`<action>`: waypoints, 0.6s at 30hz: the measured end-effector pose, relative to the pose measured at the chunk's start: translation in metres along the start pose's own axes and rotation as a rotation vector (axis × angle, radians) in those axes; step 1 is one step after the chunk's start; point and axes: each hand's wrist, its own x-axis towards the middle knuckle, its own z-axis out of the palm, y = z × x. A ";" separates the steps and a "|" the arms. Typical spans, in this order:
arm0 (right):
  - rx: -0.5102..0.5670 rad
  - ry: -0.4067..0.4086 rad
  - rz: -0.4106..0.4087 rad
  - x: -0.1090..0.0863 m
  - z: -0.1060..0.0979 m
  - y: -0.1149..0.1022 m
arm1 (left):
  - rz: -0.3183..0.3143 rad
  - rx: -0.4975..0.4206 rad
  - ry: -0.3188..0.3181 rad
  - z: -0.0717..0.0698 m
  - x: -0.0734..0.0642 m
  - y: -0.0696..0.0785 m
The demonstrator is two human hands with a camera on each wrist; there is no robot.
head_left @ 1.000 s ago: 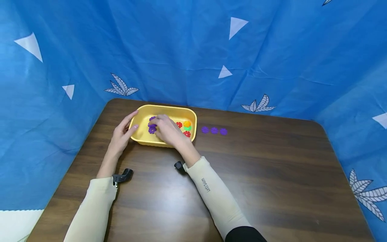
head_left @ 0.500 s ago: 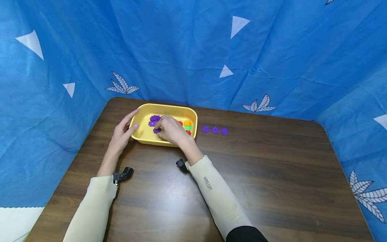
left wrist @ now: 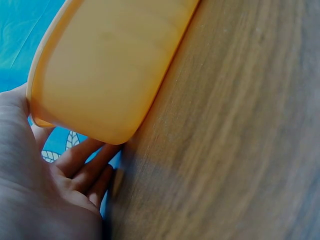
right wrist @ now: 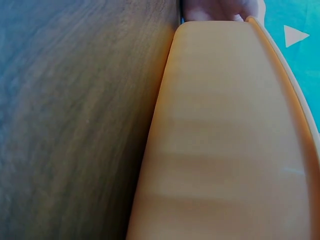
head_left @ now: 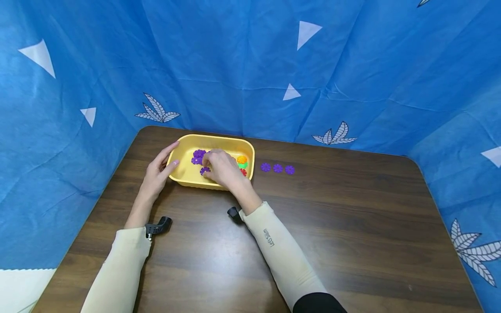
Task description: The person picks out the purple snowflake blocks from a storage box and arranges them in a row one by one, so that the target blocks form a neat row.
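A yellow plastic basin (head_left: 213, 138) sits near the table's back edge in the head view. My left hand (head_left: 156, 174) holds its left end, thumb at the rim and fingers against the outside; the left wrist view shows the fingers (left wrist: 82, 167) under the corner. Inside the basin, my right hand (head_left: 224, 168) reaches down with bent fingers. One purple flower-shaped plastic piece (head_left: 204, 171) lies at its thumb and fingertips; whether it is pinched is unclear. Several more purple flower pieces (head_left: 198, 156) cluster just left of the fingers. The right wrist view shows only the basin's outer wall (right wrist: 225, 125).
Three purple flower pieces (head_left: 278, 168) lie in a row on the brown table (head_left: 352, 226), right of the basin. Orange (head_left: 242, 159), green (head_left: 243, 165) and red (head_left: 244, 172) pieces are at the basin's right end. Blue cloth (head_left: 242, 65) hangs behind the table.
My right hand has shifted right within the basin, away from the left purple cluster. One purple piece now lies apart from that cluster, by the thumb. The left hand stays on the basin.
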 end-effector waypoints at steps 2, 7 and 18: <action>0.005 -0.019 -0.029 0.001 0.000 0.000 | 0.004 -0.009 0.001 0.000 0.000 0.000; 0.044 -0.070 -0.034 0.000 0.001 0.002 | 0.010 -0.018 0.004 0.001 0.000 -0.001; 0.075 -0.093 0.011 -0.001 0.000 0.002 | 0.004 0.025 0.000 0.001 0.000 -0.002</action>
